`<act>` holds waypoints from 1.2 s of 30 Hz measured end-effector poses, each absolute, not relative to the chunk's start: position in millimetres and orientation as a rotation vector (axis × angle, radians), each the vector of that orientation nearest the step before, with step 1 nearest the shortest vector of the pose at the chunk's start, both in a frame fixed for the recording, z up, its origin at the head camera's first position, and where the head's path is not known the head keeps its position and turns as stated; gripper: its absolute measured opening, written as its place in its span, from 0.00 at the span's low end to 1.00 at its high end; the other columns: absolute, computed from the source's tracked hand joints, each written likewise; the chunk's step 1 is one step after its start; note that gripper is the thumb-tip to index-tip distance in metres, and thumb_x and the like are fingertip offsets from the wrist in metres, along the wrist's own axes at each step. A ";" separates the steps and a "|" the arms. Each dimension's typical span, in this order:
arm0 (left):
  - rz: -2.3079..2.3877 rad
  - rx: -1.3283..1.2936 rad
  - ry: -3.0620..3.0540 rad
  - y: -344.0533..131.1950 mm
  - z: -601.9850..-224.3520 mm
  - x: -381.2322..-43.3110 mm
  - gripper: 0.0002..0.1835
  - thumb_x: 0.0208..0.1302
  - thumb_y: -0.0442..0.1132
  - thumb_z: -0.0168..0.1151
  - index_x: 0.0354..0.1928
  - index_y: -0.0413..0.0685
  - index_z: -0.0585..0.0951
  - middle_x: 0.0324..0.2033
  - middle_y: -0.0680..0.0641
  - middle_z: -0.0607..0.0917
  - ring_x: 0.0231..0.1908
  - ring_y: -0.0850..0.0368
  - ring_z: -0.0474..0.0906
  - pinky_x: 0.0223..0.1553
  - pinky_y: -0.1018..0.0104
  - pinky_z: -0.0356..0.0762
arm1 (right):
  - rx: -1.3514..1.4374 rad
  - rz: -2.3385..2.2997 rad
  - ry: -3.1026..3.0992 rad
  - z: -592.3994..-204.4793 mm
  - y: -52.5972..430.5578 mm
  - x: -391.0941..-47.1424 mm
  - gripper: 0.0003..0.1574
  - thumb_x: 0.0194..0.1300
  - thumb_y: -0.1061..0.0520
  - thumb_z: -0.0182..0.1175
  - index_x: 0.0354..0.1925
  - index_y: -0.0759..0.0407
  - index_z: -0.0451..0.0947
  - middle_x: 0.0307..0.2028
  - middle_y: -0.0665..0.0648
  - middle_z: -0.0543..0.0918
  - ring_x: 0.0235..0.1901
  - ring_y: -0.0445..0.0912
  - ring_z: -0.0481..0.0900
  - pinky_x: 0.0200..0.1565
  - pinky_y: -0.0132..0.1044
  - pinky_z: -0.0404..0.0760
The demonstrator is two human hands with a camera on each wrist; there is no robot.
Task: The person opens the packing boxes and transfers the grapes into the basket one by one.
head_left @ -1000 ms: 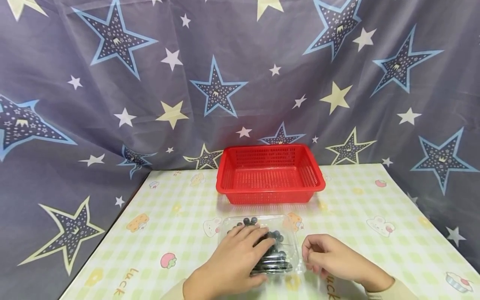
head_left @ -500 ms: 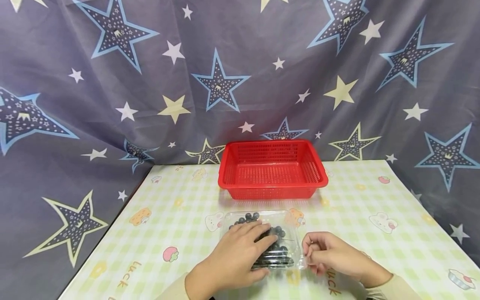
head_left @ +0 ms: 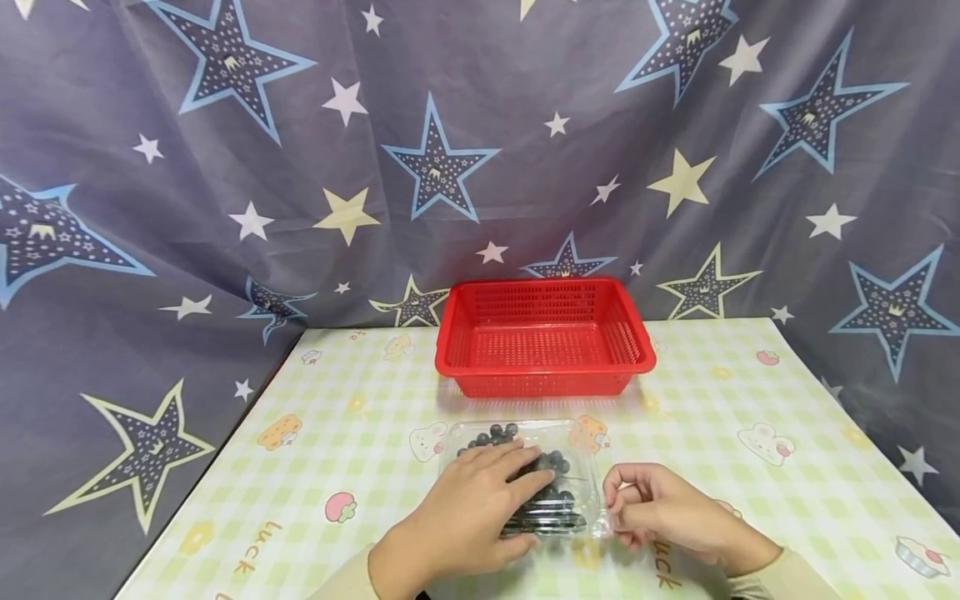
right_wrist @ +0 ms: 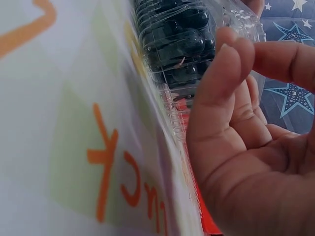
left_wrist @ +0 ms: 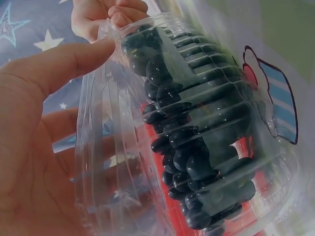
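A clear plastic clamshell box (head_left: 592, 492) of dark grapes (head_left: 555, 461) lies on the table near its front edge. My left hand (head_left: 468, 517) rests across the lid with fingers spread and relaxed, hiding part of the grapes. In the left wrist view, its thumb (left_wrist: 83, 61) lies along the box's edge, and its other fingers show through the clear lid. At the box's near right corner, my right hand (head_left: 667, 512) pinches the plastic rim between thumb and forefinger. The right wrist view shows those fingertips (right_wrist: 229, 64) meeting at the edge.
Behind the box stands a red perforated plastic basket (head_left: 543, 387) with nothing in it. A green checked cloth (head_left: 750, 392) with cartoon prints covers the table. A dark curtain (head_left: 315, 100) with stars hangs at the back and sides.
The right hand's fingertips have come up to the box's near right corner from slightly apart. The left hand stays on the lid. The head view has tilted slightly down.
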State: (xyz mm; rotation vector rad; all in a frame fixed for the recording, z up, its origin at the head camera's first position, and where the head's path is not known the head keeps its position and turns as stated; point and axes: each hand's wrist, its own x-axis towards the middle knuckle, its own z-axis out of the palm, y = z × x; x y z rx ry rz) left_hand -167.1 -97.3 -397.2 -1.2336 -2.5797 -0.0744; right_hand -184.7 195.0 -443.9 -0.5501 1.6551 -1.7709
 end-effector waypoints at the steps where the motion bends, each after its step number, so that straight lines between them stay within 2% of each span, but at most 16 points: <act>1: -0.077 -1.234 -2.582 -97.6 -397.0 -167.1 0.35 0.53 0.64 0.63 0.63 0.63 0.71 0.64 0.50 0.71 0.65 0.47 0.66 0.58 0.47 0.69 | -0.557 -1.770 1.663 -444.0 194.8 -184.7 0.12 0.61 0.70 0.52 0.41 0.76 0.61 0.26 0.56 0.79 0.24 0.43 0.77 0.27 0.31 0.76; 4: -0.092 -1.231 -2.586 -98.2 -396.5 -167.6 0.35 0.53 0.63 0.63 0.63 0.63 0.72 0.64 0.50 0.71 0.65 0.47 0.66 0.58 0.47 0.69 | -0.570 -1.759 1.700 -444.1 194.2 -184.9 0.14 0.60 0.71 0.52 0.42 0.78 0.61 0.26 0.56 0.80 0.23 0.43 0.76 0.26 0.31 0.76; 15: -0.115 -1.226 -2.565 -99.2 -395.9 -169.3 0.36 0.52 0.65 0.63 0.63 0.63 0.72 0.63 0.51 0.72 0.65 0.49 0.67 0.57 0.47 0.71 | -0.581 -1.719 1.783 -443.6 193.3 -186.1 0.10 0.59 0.70 0.52 0.40 0.73 0.65 0.26 0.56 0.81 0.22 0.42 0.75 0.25 0.30 0.76; 36: -0.144 -1.232 -2.536 -99.1 -395.6 -170.7 0.35 0.52 0.65 0.62 0.62 0.64 0.72 0.61 0.51 0.73 0.64 0.50 0.68 0.57 0.50 0.71 | -0.572 -1.715 1.794 -443.5 194.5 -184.3 0.10 0.59 0.70 0.53 0.41 0.74 0.65 0.26 0.58 0.81 0.21 0.42 0.74 0.25 0.31 0.76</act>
